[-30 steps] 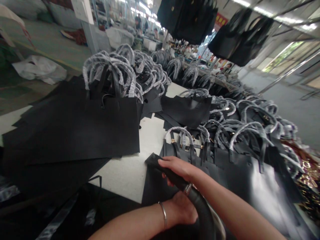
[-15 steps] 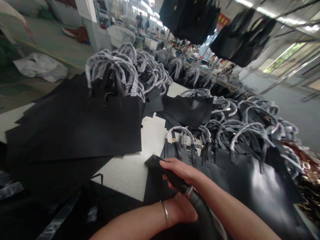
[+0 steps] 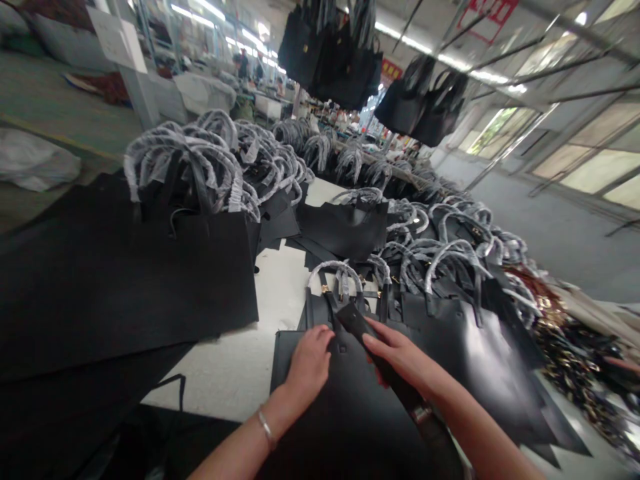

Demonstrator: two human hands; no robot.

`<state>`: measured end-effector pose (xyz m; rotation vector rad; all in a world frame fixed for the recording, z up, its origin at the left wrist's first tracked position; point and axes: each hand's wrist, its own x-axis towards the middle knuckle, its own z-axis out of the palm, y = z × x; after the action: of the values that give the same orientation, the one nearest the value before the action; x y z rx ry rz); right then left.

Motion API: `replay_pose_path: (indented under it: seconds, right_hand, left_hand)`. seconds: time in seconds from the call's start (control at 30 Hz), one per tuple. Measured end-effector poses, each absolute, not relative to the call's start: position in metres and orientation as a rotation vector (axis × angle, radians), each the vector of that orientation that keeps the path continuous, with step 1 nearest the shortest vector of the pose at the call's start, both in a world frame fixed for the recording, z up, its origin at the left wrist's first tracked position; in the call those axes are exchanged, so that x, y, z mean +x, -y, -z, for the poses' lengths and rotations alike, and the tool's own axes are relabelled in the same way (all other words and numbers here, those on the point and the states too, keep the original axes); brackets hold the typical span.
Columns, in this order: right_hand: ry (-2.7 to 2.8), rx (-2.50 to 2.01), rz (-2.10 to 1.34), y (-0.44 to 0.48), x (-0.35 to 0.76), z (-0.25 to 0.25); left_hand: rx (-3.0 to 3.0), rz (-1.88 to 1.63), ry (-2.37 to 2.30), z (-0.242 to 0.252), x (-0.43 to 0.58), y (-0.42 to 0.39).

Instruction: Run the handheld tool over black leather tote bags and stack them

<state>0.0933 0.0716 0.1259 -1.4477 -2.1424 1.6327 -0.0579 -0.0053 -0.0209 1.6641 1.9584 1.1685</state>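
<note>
My right hand (image 3: 400, 350) is closed around a black leather bag handle (image 3: 353, 323). Its flat tab, with a small hole, points up and left, and a metal fitting (image 3: 420, 411) shows behind my fingers. My left hand (image 3: 309, 367), with a silver bangle at the wrist, has its fingers bent and drawn together at the top of a black leather bag panel (image 3: 345, 413). A small slotted mark (image 3: 343, 348) sits on that panel between my hands. What lies beneath the left fingertips is partly hidden.
A stack of black panels (image 3: 125, 287) with wrapped handles (image 3: 185, 157) lies left on a pale table (image 3: 280, 287). More bag panels (image 3: 465, 347) with wrapped handles are on the right. Metal hardware (image 3: 575, 353) lies far right. Black bags (image 3: 335, 60) hang overhead.
The view has swung right. My left hand has come from beneath the right forearm up to the panel's top. The handle tab in my right hand is now over the panel.
</note>
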Motion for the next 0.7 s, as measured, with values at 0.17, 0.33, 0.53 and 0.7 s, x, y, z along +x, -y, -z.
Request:
replay_pose_path:
  seconds: [0.17, 0.33, 0.53, 0.7]
  right_hand:
    - [1.939, -1.608, -1.624, -0.061, 0.153, -0.107]
    - [1.854, -1.646, -1.631, -0.045, 0.178, -0.082]
    - [1.841, -1.520, -1.670, -0.032, 0.185, -0.071]
    - [1.772, -1.461, -1.629, -0.029, 0.191, -0.074]
  left_hand:
    - [1.471, -0.674, -2.599, 0.001, -0.119, 0.029]
    - [1.493, -0.667, -2.481, 0.004, -0.132, 0.030]
    - [1.052, -1.226, -1.975, 0.014, -0.134, 0.029]
    - [0.535, -1.602, -1.300, -0.035, -0.132, 0.036]
